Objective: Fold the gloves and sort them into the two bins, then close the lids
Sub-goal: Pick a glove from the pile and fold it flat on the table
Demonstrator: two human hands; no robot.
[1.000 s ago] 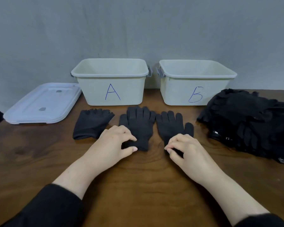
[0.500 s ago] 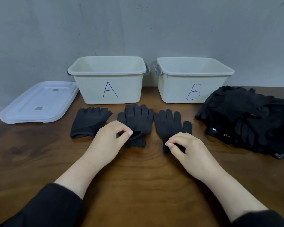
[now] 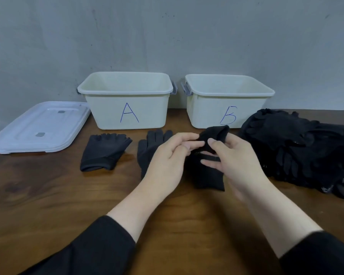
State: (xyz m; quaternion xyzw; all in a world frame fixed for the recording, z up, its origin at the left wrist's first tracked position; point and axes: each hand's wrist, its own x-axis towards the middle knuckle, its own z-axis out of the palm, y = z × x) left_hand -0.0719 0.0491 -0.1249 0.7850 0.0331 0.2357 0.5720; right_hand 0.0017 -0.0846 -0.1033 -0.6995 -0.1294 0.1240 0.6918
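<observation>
Wooden table point(image 3: 48, 195) is carrying, far to near: bin A point(image 3: 127, 108) and bin B point(image 3: 224, 108) standing open side by side against the wall, stacked translucent lids point(image 3: 38, 130) lying far left, a heap of black gloves point(image 3: 298, 147) sitting at right just beside bin B. Fingerless glove point(image 3: 105, 151) is lying flat in front of bin A, with a full-fingered glove point(image 3: 151, 147) just right of it, partly hidden behind the left hand. Both hands are meeting mid-table, left hand point(image 3: 167, 157) and right hand point(image 3: 234, 161) each pinching a folded-over black glove point(image 3: 209, 171), thumbs on top, its upper part bunching up in front of bin B.
</observation>
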